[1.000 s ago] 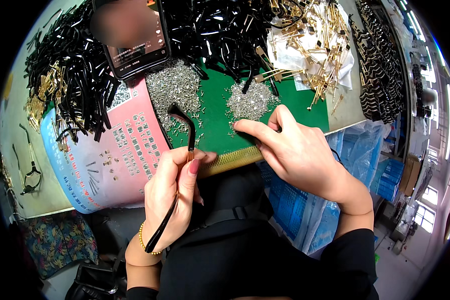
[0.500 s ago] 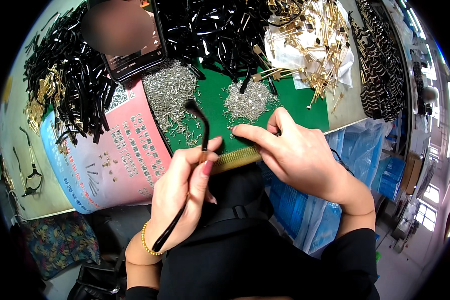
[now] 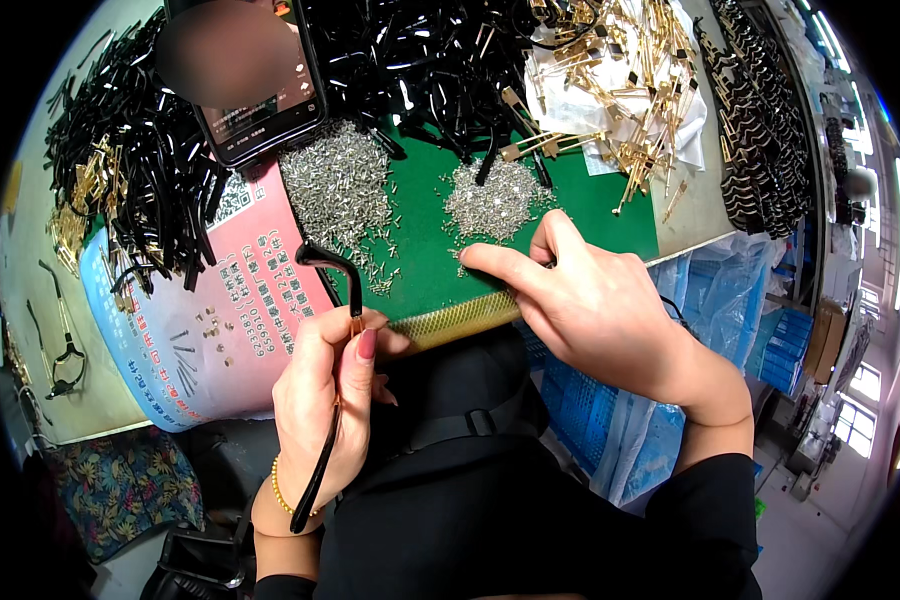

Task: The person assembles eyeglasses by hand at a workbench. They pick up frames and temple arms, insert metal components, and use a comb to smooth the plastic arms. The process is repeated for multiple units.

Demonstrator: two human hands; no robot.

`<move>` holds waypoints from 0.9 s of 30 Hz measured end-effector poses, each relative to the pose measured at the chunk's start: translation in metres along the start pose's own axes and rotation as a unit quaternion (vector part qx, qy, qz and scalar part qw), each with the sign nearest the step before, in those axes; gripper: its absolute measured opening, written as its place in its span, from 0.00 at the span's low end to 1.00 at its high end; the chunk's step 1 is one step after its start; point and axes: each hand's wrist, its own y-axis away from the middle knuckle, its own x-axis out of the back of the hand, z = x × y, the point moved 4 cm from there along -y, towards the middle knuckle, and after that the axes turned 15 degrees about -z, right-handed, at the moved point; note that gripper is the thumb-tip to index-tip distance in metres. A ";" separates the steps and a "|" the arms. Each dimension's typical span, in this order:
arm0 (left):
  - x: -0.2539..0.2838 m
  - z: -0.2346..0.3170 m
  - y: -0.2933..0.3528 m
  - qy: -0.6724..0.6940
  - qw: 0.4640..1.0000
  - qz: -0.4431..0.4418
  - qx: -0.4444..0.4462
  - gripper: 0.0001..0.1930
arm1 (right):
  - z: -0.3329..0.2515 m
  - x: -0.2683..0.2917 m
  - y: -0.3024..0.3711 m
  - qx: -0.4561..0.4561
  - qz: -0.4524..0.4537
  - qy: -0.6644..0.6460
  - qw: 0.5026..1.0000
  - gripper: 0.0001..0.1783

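Since the frame half a second earlier, the left hand [image 3: 315,405] and the eyewear part [image 3: 354,287] in it have shifted toward the person's left; the right hand [image 3: 605,310] is practically unmoved.

Left hand: closed, thumb pressed against the fingers on the slim middle of the eyewear part. One black curved end rises over the green mat [image 3: 420,265]; another black end runs down past the wrist, beside the gold bead bracelet [image 3: 278,485]. Whether this is one piece or two cannot be determined.

Right hand: index finger extended, other fingers curled. The fingertip is on or just above loose bits below the smaller heap of metal bits [image 3: 490,205]. Whether anything is held inside the curl cannot be determined.

The larger heap of metal bits [image 3: 335,185] lies to the left, near the raised black end.

Assessment: the grip near the middle appears sound. The curved end should be kept clear of the larger heap, as a sweep could scatter it. Single bits are best separated with light fingertip pressure, away from the netted yellow edge [image 3: 455,322], where they could roll off the worktop [image 3: 90,405].
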 end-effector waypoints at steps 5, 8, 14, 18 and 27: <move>0.003 0.007 -0.005 -0.014 0.999 0.010 0.037 0.13 | -0.002 0.000 -0.004 -0.031 -0.067 -0.004 0.997 0.28; 0.003 0.003 -0.007 0.024 0.999 0.009 0.034 0.14 | -0.001 0.003 -0.009 -0.045 -0.125 -0.024 0.991 0.28; 0.004 0.003 -0.009 0.039 0.999 0.019 0.022 0.11 | -0.027 0.016 -0.020 0.029 -0.221 -0.425 0.878 0.26; 0.003 -0.002 -0.009 -0.003 0.999 0.034 -0.011 0.11 | -0.039 0.018 -0.025 -0.014 -0.288 -0.580 0.762 0.27; -0.007 0.001 -0.009 -0.379 0.900 0.096 -0.190 0.14 | -0.033 0.013 -0.022 -0.027 -0.298 -0.633 0.714 0.27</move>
